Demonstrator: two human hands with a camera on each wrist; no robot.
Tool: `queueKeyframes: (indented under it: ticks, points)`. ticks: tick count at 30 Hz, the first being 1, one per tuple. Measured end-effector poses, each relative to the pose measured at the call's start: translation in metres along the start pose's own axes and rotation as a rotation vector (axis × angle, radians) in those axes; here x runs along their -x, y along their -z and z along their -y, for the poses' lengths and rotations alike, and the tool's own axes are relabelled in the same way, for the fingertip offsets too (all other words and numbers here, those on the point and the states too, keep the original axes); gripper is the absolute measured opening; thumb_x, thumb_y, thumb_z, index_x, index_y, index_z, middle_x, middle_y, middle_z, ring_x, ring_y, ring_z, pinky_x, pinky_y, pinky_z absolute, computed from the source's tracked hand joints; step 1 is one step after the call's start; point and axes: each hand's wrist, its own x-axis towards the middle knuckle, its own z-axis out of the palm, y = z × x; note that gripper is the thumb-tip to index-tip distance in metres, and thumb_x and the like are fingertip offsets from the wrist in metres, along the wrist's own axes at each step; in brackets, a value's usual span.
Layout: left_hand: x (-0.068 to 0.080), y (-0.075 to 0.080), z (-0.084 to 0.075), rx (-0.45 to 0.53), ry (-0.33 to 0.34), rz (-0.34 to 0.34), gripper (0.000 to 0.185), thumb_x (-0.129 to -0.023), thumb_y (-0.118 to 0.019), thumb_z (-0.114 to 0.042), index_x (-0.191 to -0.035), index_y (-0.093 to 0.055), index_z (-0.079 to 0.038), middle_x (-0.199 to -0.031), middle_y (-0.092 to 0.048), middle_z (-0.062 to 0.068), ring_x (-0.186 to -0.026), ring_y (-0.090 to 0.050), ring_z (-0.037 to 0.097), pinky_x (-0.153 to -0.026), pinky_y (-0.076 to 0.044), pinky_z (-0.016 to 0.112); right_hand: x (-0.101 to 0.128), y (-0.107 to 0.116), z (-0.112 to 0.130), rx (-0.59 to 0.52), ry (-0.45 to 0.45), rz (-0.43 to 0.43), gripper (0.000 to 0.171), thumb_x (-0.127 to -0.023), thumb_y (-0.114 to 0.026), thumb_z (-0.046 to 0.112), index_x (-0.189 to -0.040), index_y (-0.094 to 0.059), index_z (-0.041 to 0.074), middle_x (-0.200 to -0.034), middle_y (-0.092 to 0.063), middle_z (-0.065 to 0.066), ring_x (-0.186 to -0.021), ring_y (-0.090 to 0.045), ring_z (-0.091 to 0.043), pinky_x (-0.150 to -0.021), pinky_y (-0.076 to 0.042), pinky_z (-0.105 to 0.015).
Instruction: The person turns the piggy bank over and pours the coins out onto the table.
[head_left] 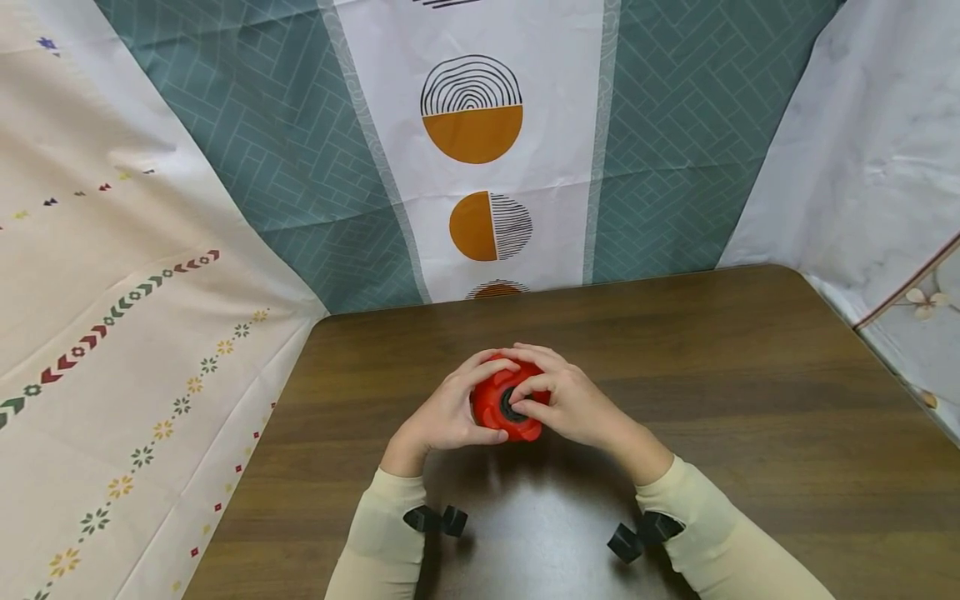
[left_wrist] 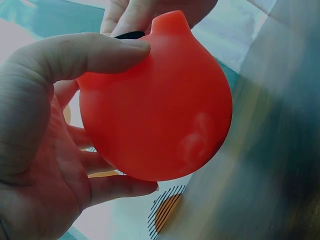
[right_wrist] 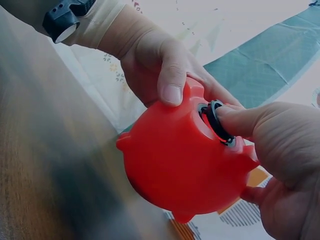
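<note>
A round red plastic coin bank (head_left: 487,408), glossy and hollow with stubby nubs, is held between both hands over the table. My left hand (head_left: 448,410) grips it from the left, thumb on the near side and fingers spread around the far side. A black ring-shaped plug (right_wrist: 216,120) sits tilted at the round hole in the bank, one edge raised from the opening. My right hand (head_left: 573,404) pinches this plug, its thumb (right_wrist: 240,120) pressed against the ring. In the left wrist view the bank's smooth side hides most of the right hand.
The brown wooden table (head_left: 712,358) extends around the hands. A teal and white patterned cloth (head_left: 480,183) hangs behind it, with a cream cloth (head_left: 150,333) on the left and a white one (head_left: 862,150) on the right. Black bands (head_left: 648,532) ride on both sleeves.
</note>
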Motion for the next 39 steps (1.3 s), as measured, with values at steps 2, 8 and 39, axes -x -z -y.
queueKeyframes:
  ticks: [2,8,39]
  points:
    - [0.001,-0.002,0.006,0.001,0.002,-0.006,0.072,-0.067,-0.083,-0.007,-0.131,-0.051,-0.007,-0.141,-0.039,0.014,-0.122,-0.045,0.03,-0.09,-0.052,0.037,0.0,0.001,0.0,-0.011,0.006,-0.002,0.008,-0.079,-0.079,0.011,-0.086,-0.076,0.015,-0.138,-0.052,-0.007,-0.135,-0.036,-0.026,-0.094,-0.049,-0.047]
    - [0.002,-0.01,0.037,-0.026,0.02,-0.008,0.079,-0.068,-0.085,-0.019,-0.136,-0.048,-0.028,-0.146,-0.034,-0.001,-0.125,-0.042,0.017,-0.089,-0.052,0.031,0.002,0.009,0.002,-0.045,-0.014,-0.027,0.01,-0.079,-0.078,0.01,-0.088,-0.077,0.015,-0.14,-0.051,-0.004,-0.136,-0.034,-0.024,-0.091,-0.051,-0.043]
    - [0.002,-0.005,0.03,0.035,0.046,-0.013,0.077,-0.067,-0.085,-0.008,-0.135,-0.05,-0.018,-0.147,-0.034,0.009,-0.13,-0.037,0.025,-0.089,-0.051,0.041,0.087,0.091,-0.045,0.113,-0.101,-0.126,0.028,-0.075,-0.08,0.002,-0.087,-0.074,0.027,-0.126,-0.058,-0.002,-0.108,-0.05,-0.005,-0.064,-0.044,-0.015]
